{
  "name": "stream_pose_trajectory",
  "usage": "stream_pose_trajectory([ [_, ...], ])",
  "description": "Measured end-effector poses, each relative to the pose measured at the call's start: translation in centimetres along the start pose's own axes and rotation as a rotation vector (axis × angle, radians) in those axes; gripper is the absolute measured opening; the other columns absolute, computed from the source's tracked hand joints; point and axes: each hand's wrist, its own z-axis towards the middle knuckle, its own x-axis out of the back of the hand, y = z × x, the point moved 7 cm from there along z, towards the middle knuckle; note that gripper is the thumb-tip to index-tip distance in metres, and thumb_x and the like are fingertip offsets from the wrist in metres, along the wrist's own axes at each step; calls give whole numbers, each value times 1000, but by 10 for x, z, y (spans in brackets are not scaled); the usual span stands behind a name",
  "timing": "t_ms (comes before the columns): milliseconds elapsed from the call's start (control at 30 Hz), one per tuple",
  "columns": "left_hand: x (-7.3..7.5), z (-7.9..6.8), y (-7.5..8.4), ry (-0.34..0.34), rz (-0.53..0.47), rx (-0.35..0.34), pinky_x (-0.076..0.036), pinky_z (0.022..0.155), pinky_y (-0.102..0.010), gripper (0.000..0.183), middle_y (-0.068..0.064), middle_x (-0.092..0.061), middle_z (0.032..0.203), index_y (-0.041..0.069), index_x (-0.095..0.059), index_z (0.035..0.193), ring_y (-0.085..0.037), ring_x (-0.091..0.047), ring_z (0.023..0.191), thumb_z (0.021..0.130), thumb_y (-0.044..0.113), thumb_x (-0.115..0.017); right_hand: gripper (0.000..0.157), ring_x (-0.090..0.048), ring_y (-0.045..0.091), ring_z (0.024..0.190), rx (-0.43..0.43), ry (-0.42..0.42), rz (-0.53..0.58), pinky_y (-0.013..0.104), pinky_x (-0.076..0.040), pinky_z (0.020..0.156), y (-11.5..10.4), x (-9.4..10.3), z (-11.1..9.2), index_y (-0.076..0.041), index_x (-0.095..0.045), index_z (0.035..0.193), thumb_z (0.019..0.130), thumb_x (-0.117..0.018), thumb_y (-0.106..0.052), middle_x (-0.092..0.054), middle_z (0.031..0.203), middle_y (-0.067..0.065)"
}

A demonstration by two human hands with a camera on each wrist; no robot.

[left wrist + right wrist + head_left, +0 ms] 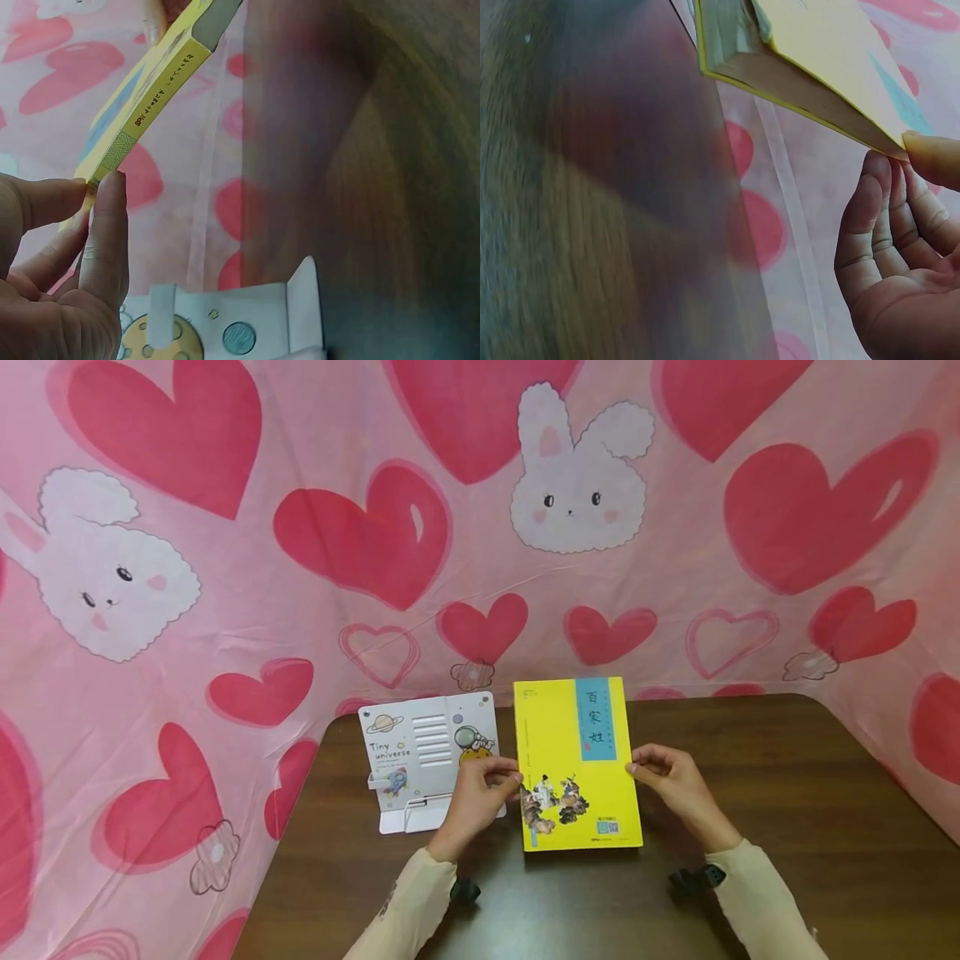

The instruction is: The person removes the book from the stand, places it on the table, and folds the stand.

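A yellow book (555,735) with a blue title panel is held upright above the table, its front cover toward the head camera. My left hand (478,797) pinches its left edge between thumb and fingers; the left wrist view shows the grip on the spine (161,101). On the opposite side, my right hand (678,789) pinches the right edge, thumb on the cover, seen closely in the right wrist view. Just left of the book stands a white book stand (390,747) printed with a planet, a rocket and an astronaut; my left hand covers part of it.
Underneath is a dark brown wooden table (765,768). Behind and around it hangs a pink cloth (480,560) with red hearts and white rabbits. Each wrist wears a black strap, such as the band (697,878) on the right.
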Motion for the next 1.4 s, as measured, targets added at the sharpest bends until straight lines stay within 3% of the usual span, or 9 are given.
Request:
stream_pose_trajectory([
  [133,-6,1,-3,-4,21,17,-65,75,-44,19,-22,-76,97,-6,-75,110,-21,-75,83,94,4,-74,30,-66,14,80,-19,-16,-22,21,-58,80,5,4,0,12,-64,118,99,-69,-10,-73,99,3],
  [367,-15,5,-9,-23,144,22,-61,66,-24,15,-14,-77,93,-2,-77,106,-14,-72,74,95,6,-73,30,-66,15,81,-86,-46,-81,24,-58,77,20,8,-1,12,-63,118,100,-69,-12,-73,105,14],
  [633,-26,10,-21,-68,195,49,-60,62,-23,10,-12,-78,91,-1,-78,100,-21,-76,74,93,6,-75,34,-65,17,86,-170,-81,-131,25,-58,77,35,16,0,10,-62,120,101,-68,-17,-74,106,12],
  [1067,-41,14,-39,-136,208,122,-60,63,-24,10,-10,-78,84,-2,-78,97,-10,-67,64,92,7,-77,34,-62,20,85,-220,-118,-183,27,-58,74,48,22,-1,10,-63,117,99,-69,-18,-71,99,8],
  [1400,-54,21,-35,-178,218,82,-59,59,-22,9,-15,-78,80,-6,-77,94,-11,-69,62,92,3,-76,34,-61,21,86,-271,-137,-200,27,-58,74,50,32,-1,11,-62,119,100,-68,-16,-71,100,9],
])
